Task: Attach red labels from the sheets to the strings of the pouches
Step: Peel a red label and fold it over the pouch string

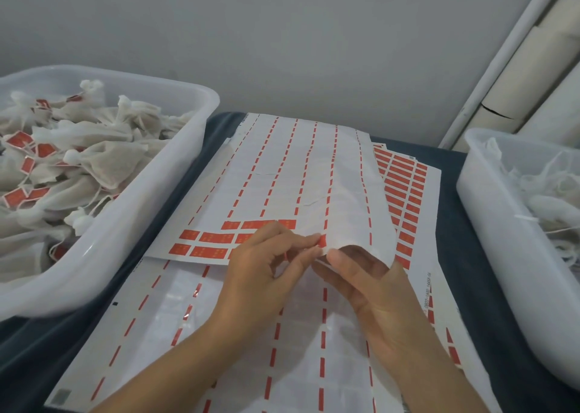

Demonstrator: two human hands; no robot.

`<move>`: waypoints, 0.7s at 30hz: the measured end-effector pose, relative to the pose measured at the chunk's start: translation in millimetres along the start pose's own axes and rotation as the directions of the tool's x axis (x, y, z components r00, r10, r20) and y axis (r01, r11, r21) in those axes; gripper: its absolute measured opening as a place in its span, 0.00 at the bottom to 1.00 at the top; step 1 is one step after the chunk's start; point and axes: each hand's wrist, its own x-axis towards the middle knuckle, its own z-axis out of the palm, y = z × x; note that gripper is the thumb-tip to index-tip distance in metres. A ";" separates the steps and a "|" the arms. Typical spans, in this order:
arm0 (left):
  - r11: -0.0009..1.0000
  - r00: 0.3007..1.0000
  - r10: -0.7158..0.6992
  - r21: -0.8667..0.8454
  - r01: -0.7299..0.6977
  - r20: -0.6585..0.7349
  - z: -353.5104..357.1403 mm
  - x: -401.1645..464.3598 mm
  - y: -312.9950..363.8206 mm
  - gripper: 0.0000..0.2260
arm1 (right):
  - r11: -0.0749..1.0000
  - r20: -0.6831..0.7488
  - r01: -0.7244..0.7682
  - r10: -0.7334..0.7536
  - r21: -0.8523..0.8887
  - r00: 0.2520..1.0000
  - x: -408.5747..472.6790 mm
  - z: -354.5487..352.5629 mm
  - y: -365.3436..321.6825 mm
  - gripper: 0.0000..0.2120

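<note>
Left hand (pixel 263 265) pinches a red label (pixel 320 242) at the sheet (pixel 314 174) edge; right hand (pixel 361 274) grasps that sheet's lifted corner. Digits at four o'clock are unreadable.

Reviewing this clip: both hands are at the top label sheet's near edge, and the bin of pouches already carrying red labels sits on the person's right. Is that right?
Not quite. In the head view the bin of labelled pouches sits on the person's left, not the right. Both hands, left hand and right hand, are indeed at the top label sheet near edge.

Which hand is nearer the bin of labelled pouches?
Left. The left hand lies mid-sheet, closer to the bin; the right hand sits beyond it, farther right.
</note>
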 end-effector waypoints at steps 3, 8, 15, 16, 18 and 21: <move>1.000 1.000 0.018 0.020 -0.018 0.023 0.0 -0.2 0.2 0.13 | 1.000 -0.024 0.024 -0.025 -0.017 0.999 0.1 0.1 0.8 0.21; 0.999 0.999 0.033 0.022 -0.034 0.024 -0.4 -0.9 1.2 0.12 | 0.997 -0.056 0.033 -0.037 -0.069 0.998 -0.7 -2.0 1.0 0.22; 1.000 0.999 0.002 -0.019 -0.002 0.045 -2.1 0.0 4.3 0.09 | 0.991 -0.064 0.043 -0.052 -0.129 0.997 0.3 -0.5 -1.9 0.23; 1.000 0.999 -0.001 -0.023 0.002 0.050 -2.1 0.1 4.4 0.08 | 0.991 -0.061 0.041 -0.048 -0.124 0.997 0.3 -0.5 -2.0 0.23; 1.000 0.998 -0.008 -0.020 0.009 0.060 -2.0 0.1 3.9 0.08 | 0.994 -0.048 0.037 -0.042 -0.107 0.998 0.3 -0.5 -2.2 0.23; 1.000 0.997 -0.011 -0.010 0.012 0.073 -1.9 -0.1 2.6 0.09 | 0.996 -0.024 0.038 -0.040 -0.082 0.999 0.6 -0.9 -2.1 0.22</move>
